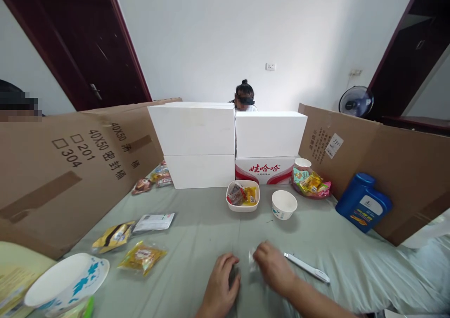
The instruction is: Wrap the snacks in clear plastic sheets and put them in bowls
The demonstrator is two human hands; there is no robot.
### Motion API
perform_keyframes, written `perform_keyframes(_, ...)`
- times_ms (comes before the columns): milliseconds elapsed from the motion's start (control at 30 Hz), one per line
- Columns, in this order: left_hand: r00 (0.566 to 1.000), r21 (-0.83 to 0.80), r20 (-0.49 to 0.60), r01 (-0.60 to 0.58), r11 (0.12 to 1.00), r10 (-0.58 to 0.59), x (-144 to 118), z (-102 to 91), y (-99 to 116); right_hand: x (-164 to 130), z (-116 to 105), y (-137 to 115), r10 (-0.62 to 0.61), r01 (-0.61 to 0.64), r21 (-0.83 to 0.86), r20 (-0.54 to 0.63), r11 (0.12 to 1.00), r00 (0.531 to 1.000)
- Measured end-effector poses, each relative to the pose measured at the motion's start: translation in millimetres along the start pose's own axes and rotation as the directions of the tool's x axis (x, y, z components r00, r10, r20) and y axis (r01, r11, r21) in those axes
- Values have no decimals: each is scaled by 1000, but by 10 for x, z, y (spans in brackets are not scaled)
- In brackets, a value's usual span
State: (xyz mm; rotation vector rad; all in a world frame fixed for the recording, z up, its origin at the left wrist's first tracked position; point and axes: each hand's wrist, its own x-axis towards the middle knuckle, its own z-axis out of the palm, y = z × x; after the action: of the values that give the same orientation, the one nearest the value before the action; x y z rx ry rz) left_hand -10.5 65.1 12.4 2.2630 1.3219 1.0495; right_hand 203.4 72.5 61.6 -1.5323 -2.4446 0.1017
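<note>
My right hand (276,269) is closed, its fingertips pinching a small piece of clear plastic (252,261) against the cloth-covered table (200,243). My left hand (221,283) rests just to its left with the fingers curved and the thumb apart; I see nothing held in it. A white-handled tool (307,267), perhaps a knife, lies just right of my right hand. Beyond my hands stand a white tray (243,209) with wrapped snacks inside and a white paper bowl (284,204). To the left lies a yellow snack packet (142,257).
White boxes (197,144) form a wall at the back, a person behind them. Cardboard panels (84,168) enclose both sides. A blue bottle (363,203) and a snack basket (311,187) stand right. Left are a gold packet (113,237), a white packet (153,222) and a large bowl (66,280).
</note>
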Motion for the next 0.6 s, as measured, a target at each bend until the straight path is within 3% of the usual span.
perform_keyframes(67,1000,-13,17,0,1000,0,13,-1,23,180,-396,315,182,-187,-56,-86,981,980)
perform_keyframes(133,999,-20,40,0,1000,1,33,-6,65,406,-742,671,288,-302,-92,-140,949,947)
perform_keyframes(233,997,-21,75,-1,1000,2,65,-17,130,749,-974,1140,415,-423,-130,-81,897,906)
perform_keyframes(333,996,-15,91,16,1000,-14,77,-26,171,1006,-888,1412,471,-457,-148,80,877,879)
perform_keyframes(433,994,-8,100,37,999,-36,64,-13,183,1143,-691,1512,471,-453,-135,174,881,865)
perform_keyframes(533,994,-3,101,47,999,-47,22,64,158,1202,-538,1580,441,-434,-79,146,897,885)
perform_keyframes(600,995,1,90,48,999,-48,-16,135,130,1226,-501,1648,410,-410,-18,25,912,912)
